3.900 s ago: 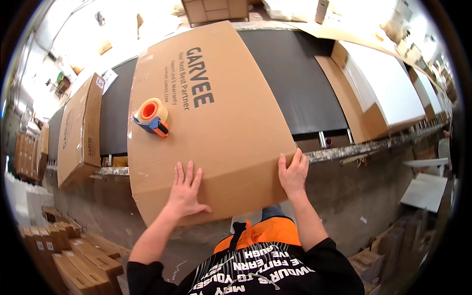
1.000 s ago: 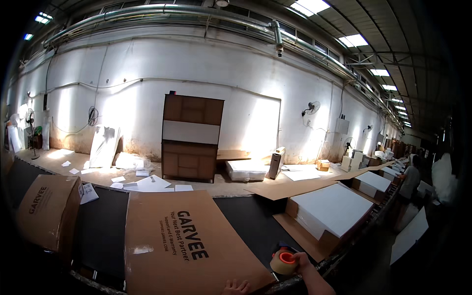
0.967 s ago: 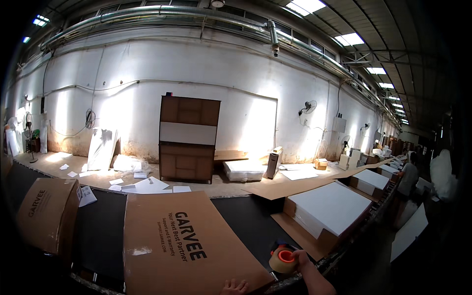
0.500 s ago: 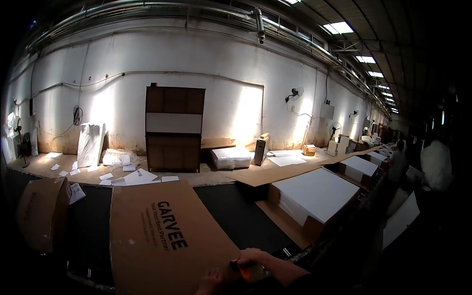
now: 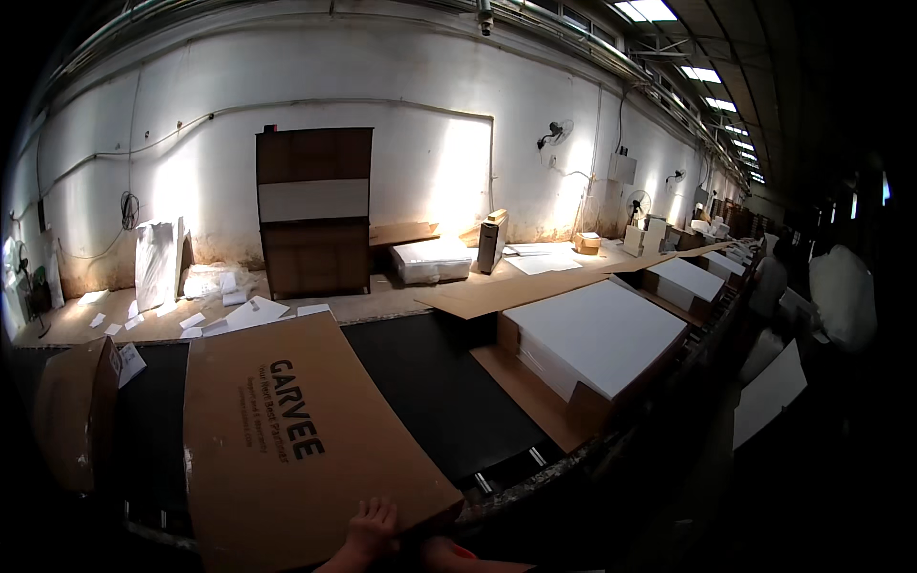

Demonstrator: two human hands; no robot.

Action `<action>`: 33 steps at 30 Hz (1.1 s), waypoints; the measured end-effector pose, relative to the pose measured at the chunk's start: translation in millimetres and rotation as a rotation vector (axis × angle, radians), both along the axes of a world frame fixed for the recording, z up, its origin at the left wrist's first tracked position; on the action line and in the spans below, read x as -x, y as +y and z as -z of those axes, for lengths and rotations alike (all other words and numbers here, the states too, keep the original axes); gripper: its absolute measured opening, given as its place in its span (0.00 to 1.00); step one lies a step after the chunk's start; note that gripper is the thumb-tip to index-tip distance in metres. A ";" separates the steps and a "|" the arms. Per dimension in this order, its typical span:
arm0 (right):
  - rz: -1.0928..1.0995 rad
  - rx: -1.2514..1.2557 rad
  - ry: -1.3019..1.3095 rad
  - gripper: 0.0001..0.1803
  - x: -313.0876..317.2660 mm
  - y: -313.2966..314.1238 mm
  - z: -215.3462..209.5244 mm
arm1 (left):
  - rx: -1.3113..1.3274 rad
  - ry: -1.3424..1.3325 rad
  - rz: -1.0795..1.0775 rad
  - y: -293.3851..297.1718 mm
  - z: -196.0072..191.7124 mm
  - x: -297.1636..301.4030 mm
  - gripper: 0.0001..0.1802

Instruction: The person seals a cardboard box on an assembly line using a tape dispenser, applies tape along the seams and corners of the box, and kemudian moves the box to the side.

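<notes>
A large closed brown cardboard carton [image 5: 287,430] with dark print lies flat in front of me. My left hand [image 5: 373,525] rests on its top near the close right corner, fingers spread. Just right of it, at the carton's near edge, my right hand [image 5: 441,551] is low in the picture and partly dark. It is closed round what looks like a tape dispenser, of which only a small red part [image 5: 463,552] shows. The rest of the tool is hidden by the hand and shadow.
Another brown carton [image 5: 72,411] stands at the left on the black conveyor belt [image 5: 411,382]. To the right, an open carton holds white panels [image 5: 597,329]. A brown cabinet [image 5: 313,210] stands by the wall, with paper scraps on the floor. People are dimly visible far right.
My right hand has moved from the carton's right corner down and left to its near edge. My left hand shows more fully on the carton top. The whole view has shifted slightly.
</notes>
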State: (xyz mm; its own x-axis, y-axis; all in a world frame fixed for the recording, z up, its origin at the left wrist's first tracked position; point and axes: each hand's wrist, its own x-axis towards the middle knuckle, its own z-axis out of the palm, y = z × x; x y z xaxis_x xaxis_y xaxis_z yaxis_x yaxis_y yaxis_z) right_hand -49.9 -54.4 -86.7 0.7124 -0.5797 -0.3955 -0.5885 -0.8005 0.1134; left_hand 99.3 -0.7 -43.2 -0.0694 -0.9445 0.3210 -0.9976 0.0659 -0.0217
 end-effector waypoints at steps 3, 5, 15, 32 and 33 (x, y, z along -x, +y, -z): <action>0.168 -0.067 0.085 0.25 0.6 2.5 80.1 | 0.064 -0.029 -0.031 -0.8 -5.3 2.2 0.42; -0.364 -0.274 0.049 0.33 47.2 7.8 51.3 | 0.082 0.037 -0.009 -0.2 -4.2 3.6 0.42; 0.389 -0.555 0.039 0.34 95.5 30.9 -7.8 | -0.069 0.084 -0.005 17.8 -16.5 -0.8 0.46; 0.335 -0.193 -0.549 0.28 -49.1 192.6 -180.9 | -0.216 0.146 -0.111 289.5 -52.6 -158.7 0.56; 0.262 -0.155 -0.682 0.28 -70.6 199.4 -199.8 | -0.293 0.094 -0.095 299.6 -56.1 -161.5 0.57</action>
State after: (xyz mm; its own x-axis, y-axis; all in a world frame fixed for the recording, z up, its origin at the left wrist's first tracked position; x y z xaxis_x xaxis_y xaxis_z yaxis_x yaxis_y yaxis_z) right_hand 20.7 145.0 113.1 0.6752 -0.7376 -0.0064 -0.6614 -0.6015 -0.4481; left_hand 260.8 298.9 12.9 0.0402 -0.9986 0.0357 -0.9963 -0.0374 0.0769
